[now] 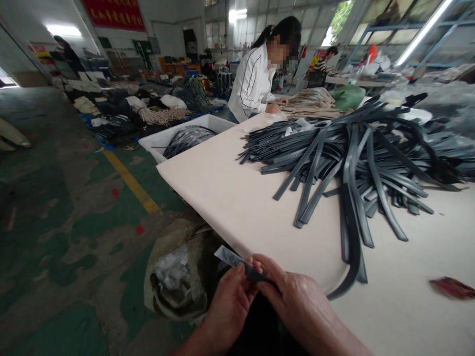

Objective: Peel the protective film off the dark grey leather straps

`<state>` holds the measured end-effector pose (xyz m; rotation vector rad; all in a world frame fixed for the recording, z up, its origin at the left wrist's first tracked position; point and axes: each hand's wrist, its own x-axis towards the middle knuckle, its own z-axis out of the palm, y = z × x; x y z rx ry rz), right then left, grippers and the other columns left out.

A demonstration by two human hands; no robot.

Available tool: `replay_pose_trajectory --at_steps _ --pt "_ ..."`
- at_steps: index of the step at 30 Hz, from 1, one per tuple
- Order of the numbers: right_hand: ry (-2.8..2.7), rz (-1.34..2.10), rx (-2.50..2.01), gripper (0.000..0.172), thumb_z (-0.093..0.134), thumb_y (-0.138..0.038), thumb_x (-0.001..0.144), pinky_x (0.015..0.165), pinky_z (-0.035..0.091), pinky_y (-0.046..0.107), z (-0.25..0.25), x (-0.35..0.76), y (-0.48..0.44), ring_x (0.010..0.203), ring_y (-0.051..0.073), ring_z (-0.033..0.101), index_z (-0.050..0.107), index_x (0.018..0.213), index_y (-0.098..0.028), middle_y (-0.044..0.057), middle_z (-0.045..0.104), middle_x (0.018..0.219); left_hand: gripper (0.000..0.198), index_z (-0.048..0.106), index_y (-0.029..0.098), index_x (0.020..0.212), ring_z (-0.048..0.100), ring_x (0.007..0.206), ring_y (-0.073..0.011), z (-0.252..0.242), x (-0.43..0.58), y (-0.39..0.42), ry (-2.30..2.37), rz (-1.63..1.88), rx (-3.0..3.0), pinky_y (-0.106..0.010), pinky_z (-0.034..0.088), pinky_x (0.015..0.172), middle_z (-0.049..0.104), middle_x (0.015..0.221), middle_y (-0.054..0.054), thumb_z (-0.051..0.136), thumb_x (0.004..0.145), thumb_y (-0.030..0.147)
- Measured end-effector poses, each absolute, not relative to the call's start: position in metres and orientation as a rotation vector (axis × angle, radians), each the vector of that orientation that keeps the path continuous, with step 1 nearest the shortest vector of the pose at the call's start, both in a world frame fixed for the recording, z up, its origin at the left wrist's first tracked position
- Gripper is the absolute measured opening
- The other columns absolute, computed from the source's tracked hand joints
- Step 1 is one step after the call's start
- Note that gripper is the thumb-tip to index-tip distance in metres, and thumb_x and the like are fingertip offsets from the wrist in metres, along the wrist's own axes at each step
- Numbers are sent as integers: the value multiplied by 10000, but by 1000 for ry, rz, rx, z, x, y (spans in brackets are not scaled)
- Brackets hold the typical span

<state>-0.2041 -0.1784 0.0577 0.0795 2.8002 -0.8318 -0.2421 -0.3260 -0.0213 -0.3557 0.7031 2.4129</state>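
Note:
Between my two hands, just off the table's near edge, is one end of a dark strap [253, 273]. A pale, shiny, translucent piece [227, 255] covers or extends its tip. My left hand [230, 300] pinches the strap close to that tip, thumb on top. Just behind it, my right hand [301, 297] grips the same strap with thumb and fingers. The strap seems to run on past my right hand and curve up onto the table. There a large pile of dark grey straps [315, 153] lies spread out, several ends hanging toward me.
The pale table [222, 183] stretches ahead and right. A red wrapper-like item [452, 288] lies at right. Below left stands an open sack [163, 277] with clear plastic scraps. A white bin [218, 123] holds more strips. A co-worker in a white jacket [248, 79] handles brown strips [311, 101].

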Motion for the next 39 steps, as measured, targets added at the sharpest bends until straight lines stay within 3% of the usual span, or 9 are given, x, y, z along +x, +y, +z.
replay_pose_trajectory --at_steps 2,6,12,18,24,30,34,39 --pt "2842 -831 35 449 515 -319 882 608 478 284 61 -199 -168 780 244 735 519 1330 -351 -15 757 832 222 747 168 939 673 996 -173 -22 -250 -332 693 2460 -474 -272 506 892 764 1004 -68 752 796 339" --pt "2937 -809 12 385 502 -368 899 532 457 277 68 -196 -154 635 218 716 577 1277 -365 -34 737 720 204 743 176 947 674 997 -167 -21 -250 -338 687 2458 -550 -264 517 851 763 1027 -68 746 803 320" --pt "2920 -778 -55 378 436 -327 928 624 511 293 63 -220 -179 818 253 741 580 1277 -304 18 769 880 198 745 151 965 666 989 -173 -15 -241 -328 623 2445 -303 -286 495 914 760 1024 -72 688 854 305" --pt "3004 -765 -65 418 445 -352 914 538 477 281 70 -217 -166 658 219 729 530 1323 -347 -25 750 760 205 750 183 930 659 1008 -163 -12 -246 -333 644 2459 -491 -262 500 879 761 1042 -55 776 774 314" --pt "2976 -681 -120 423 447 -294 919 613 536 311 63 -225 -181 795 257 744 534 1332 -330 7 769 902 225 744 157 977 662 1004 -177 -8 -243 -326 590 2448 -298 -283 493 918 759 1039 -71 713 831 326" --pt "3099 -598 -87 384 474 -359 911 459 453 274 72 -212 -160 565 240 714 584 1279 -351 -4 736 659 189 740 168 981 660 1028 -161 -15 -251 -333 626 2464 -501 -260 498 868 750 1084 -79 678 864 303" --pt "3010 -637 -135 330 412 -298 948 521 496 266 64 -225 -179 673 233 741 615 1208 -317 -3 756 746 209 744 156 983 665 997 -180 -15 -239 -323 555 2439 -365 -298 489 917 760 1037 -78 699 845 307" --pt "3115 -714 -160 389 450 -269 917 516 524 263 68 -216 -172 710 225 748 530 1291 -340 -37 769 837 240 736 149 1008 650 1052 -186 -14 -246 -329 601 2448 -402 -293 477 927 749 1087 -88 684 856 327"
